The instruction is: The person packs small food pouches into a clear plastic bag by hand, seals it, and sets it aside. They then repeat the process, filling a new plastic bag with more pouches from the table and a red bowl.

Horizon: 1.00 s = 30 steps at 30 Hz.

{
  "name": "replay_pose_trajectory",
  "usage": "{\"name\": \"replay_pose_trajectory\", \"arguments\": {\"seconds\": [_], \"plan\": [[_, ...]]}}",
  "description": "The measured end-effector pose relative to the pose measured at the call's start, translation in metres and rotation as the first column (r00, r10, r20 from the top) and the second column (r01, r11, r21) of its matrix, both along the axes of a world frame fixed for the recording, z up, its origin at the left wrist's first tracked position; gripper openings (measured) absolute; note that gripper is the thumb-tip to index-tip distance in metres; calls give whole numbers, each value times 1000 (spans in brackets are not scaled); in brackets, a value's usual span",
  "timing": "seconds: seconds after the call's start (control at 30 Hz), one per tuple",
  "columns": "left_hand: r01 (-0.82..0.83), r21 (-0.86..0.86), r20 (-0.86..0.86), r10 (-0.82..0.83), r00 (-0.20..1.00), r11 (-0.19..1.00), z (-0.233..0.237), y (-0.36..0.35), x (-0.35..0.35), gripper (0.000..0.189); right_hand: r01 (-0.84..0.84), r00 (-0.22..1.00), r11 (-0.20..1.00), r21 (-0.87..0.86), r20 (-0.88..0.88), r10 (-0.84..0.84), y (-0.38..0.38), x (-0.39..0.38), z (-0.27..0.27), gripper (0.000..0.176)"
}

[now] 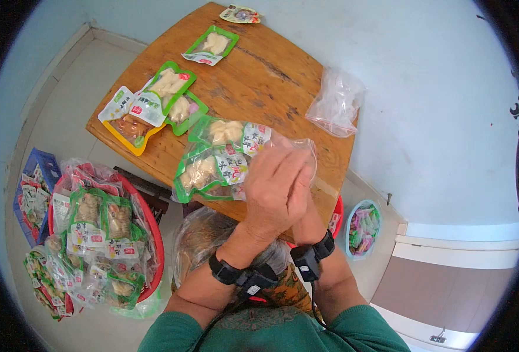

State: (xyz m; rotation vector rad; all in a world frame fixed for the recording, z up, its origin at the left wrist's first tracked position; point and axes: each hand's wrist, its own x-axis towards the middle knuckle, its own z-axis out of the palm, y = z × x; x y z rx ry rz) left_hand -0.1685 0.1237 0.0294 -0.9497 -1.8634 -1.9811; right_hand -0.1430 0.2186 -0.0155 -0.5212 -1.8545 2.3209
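At the table's near edge lies a clear plastic bag [310, 154] with several green-edged food packets [204, 170] in it, pale pieces showing through their windows. My left hand [270, 190] is closed at the bag's right end, its fingers bent over the plastic. Pressed close against it is my right hand [304, 205], largely covered by the left one; it also appears closed on the bag's end. The exact grip of the fingertips is hidden.
On the wooden table [259, 76] lie loose packets [165, 88], a yellow-edged packet [131, 126] and a stack of clear bags [337, 100]. A red basket [158, 246] full of packets, a blue crate [48, 167] and a light-blue basket [349, 234] stand on the floor.
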Motion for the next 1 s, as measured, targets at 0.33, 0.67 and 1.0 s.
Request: {"name": "replay_pose_trajectory", "arguments": {"seconds": [0.33,0.67,1.0], "plan": [[-66,-124,50,73,996,990,-13,4,-2,34,-39,999,999,38,35,37,-10,61,-7,44],[-68,-275,100,99,990,959,-14,1,-4,38,-70,996,995,71,65,66,-3,42,-20,43],[-85,-267,131,124,984,960,-17,0,-9,37,-87,993,991,101,94,78,10,51,-27,41]]}}
